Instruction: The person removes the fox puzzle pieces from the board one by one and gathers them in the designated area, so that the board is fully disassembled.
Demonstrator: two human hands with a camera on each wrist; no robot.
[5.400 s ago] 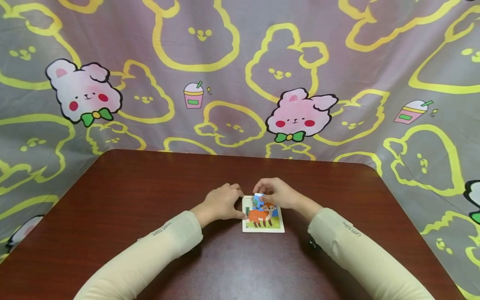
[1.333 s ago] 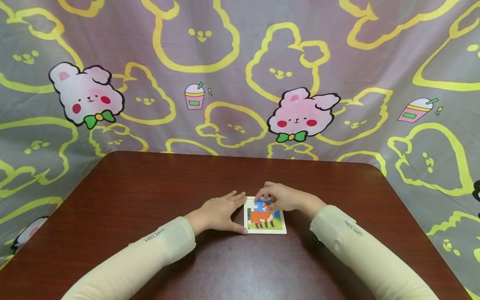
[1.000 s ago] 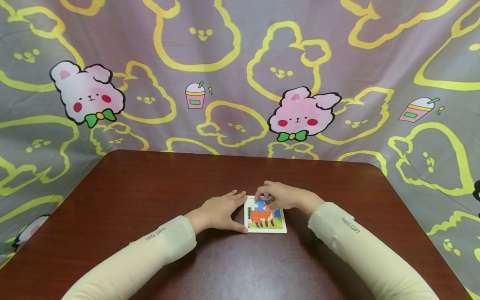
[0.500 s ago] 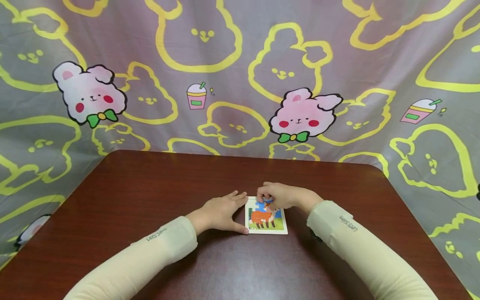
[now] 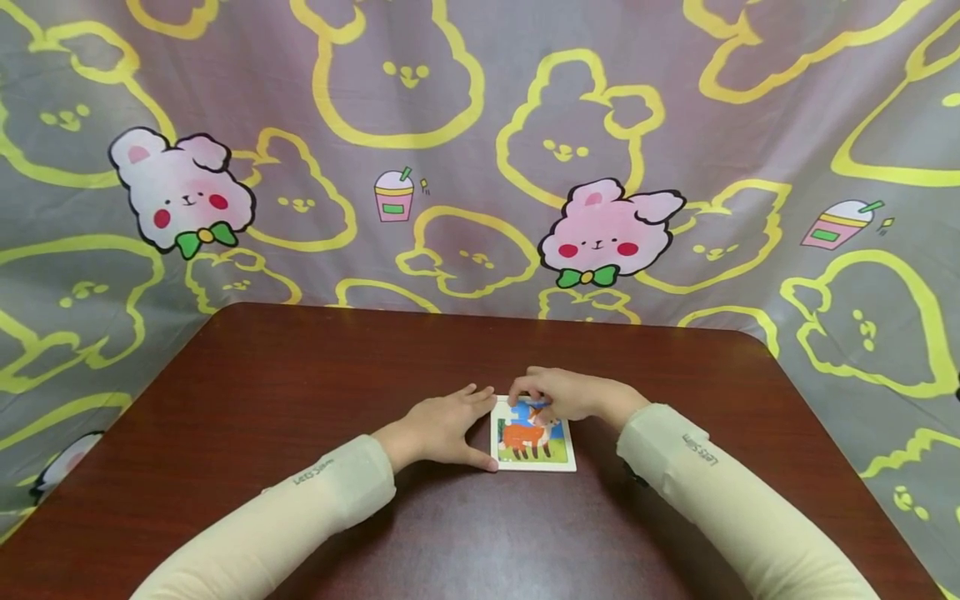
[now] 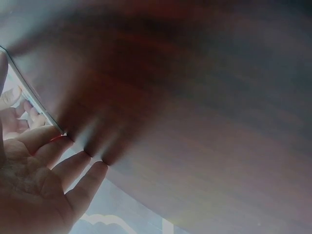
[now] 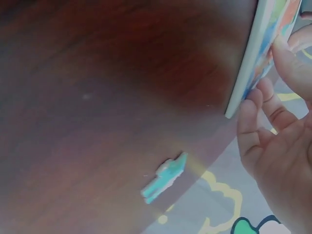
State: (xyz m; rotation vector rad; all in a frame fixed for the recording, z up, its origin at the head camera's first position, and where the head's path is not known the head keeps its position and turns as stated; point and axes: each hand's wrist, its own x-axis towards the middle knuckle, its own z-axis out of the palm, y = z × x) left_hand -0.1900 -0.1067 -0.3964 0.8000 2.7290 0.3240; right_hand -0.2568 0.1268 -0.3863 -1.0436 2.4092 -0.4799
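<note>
A small jigsaw puzzle board with a pale frame and a fox picture lies on the table. My left hand is spread at its left side, with the thumb at the near-left corner and a fingertip at the far-left corner. Over the upper part of the picture, the bent fingers and thumb of my right hand pinch a blue puzzle piece lying in the board; the hand partly hides it. A pale gap shows in the picture's upper left. In the right wrist view, my thumb touches the picture.
A loose light-blue puzzle piece lies on the table near its edge in the right wrist view. The dark brown table is bounded by a patterned curtain at the back and sides.
Several seconds ago my right hand held a puzzle piece tilted above the board; now the pieces lie flat. My left hand has spread along the left edge. Over the last second, my right fingers shift only slightly.
</note>
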